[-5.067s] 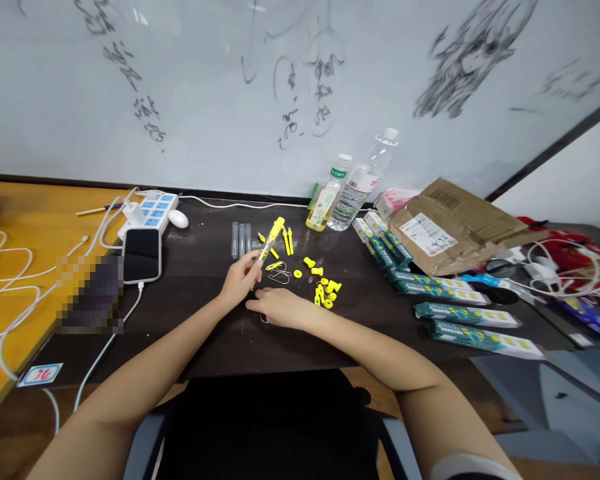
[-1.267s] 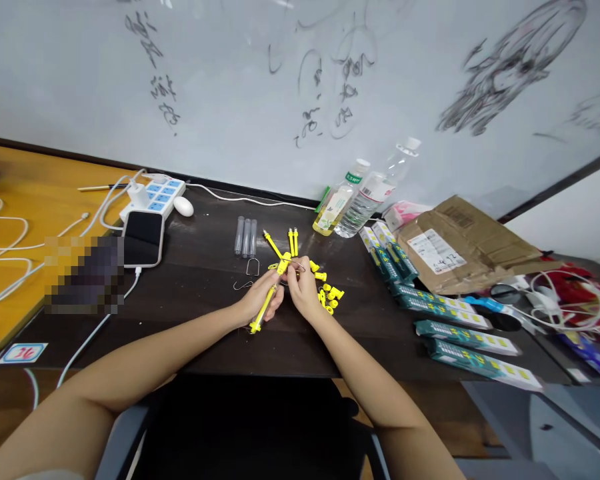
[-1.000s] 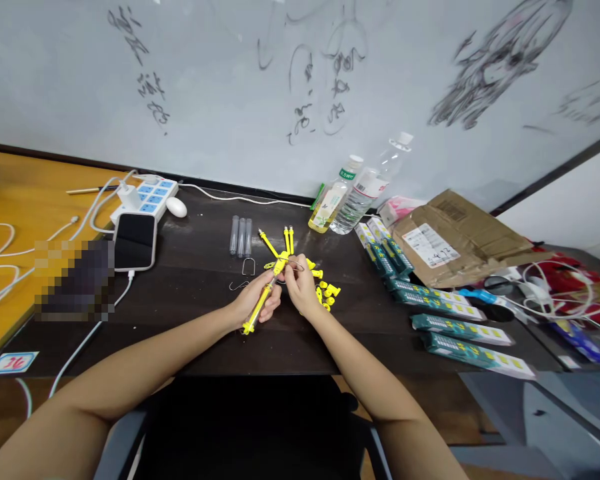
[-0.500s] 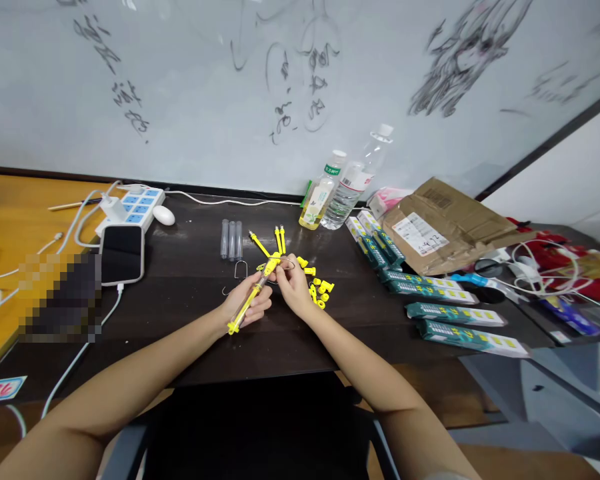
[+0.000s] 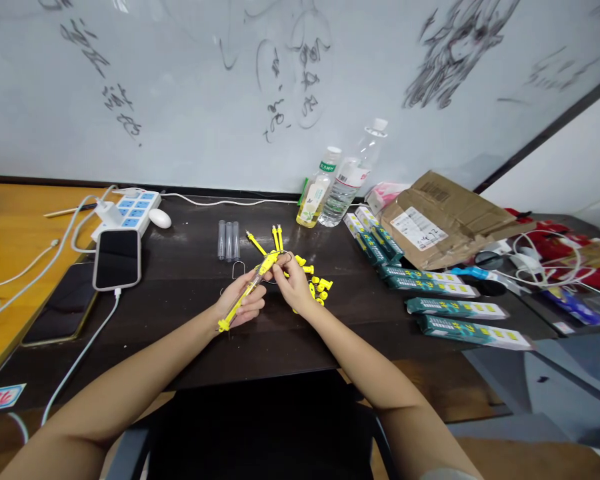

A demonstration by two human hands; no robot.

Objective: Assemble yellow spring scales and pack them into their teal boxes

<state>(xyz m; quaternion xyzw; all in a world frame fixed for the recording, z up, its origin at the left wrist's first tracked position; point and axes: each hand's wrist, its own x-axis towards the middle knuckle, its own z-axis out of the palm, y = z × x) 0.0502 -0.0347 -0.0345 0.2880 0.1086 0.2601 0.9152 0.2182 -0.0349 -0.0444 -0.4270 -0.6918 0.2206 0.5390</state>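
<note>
Dark brown bench: three clear plastic tubes, loose yellow plastic parts, green-and-white oblong boxes.
Left hand curled round slim yellow-and-clear plastic rod, above the bench; right hand pinching thin bent metal wire at its upper end.

You're in an office-like workspace: your desk faces a scribbled whiteboard, with a power strip and numbered tag.

A dark brown desk carries three clear plastic tubes side by side, slim yellow plastic rods, small yellow plastic parts, long green-and-white cardboard boxes, two clear plastic bottles at the back and a white oval object
</note>
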